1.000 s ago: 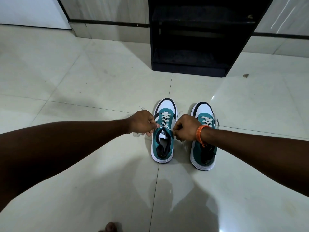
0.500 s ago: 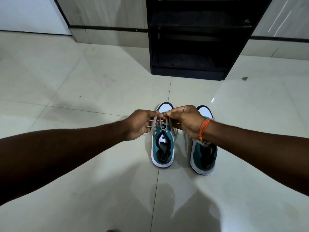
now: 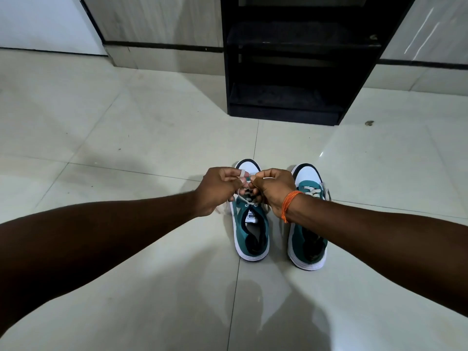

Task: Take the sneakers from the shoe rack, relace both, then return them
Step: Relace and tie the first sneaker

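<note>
Two teal and white sneakers stand side by side on the tiled floor, toes pointing away from me. Over the left sneaker (image 3: 250, 234) both hands meet above its lacing. My left hand (image 3: 219, 190) pinches one end of its white lace (image 3: 243, 197), and my right hand (image 3: 274, 188), with an orange thread at the wrist, pinches the other end. The fingers touch and hide most of the lacing. The right sneaker (image 3: 307, 239) stands apart, laced, partly behind my right wrist.
The black shoe rack (image 3: 291, 59) stands open against the wall straight ahead, its shelves dark and bare. Glossy white floor tiles (image 3: 126, 135) spread all around the sneakers. A small dark speck (image 3: 369, 122) lies to the right of the rack.
My hands have come together from either side of the left sneaker and risen above its lacing, drawing both lace ends up with them.
</note>
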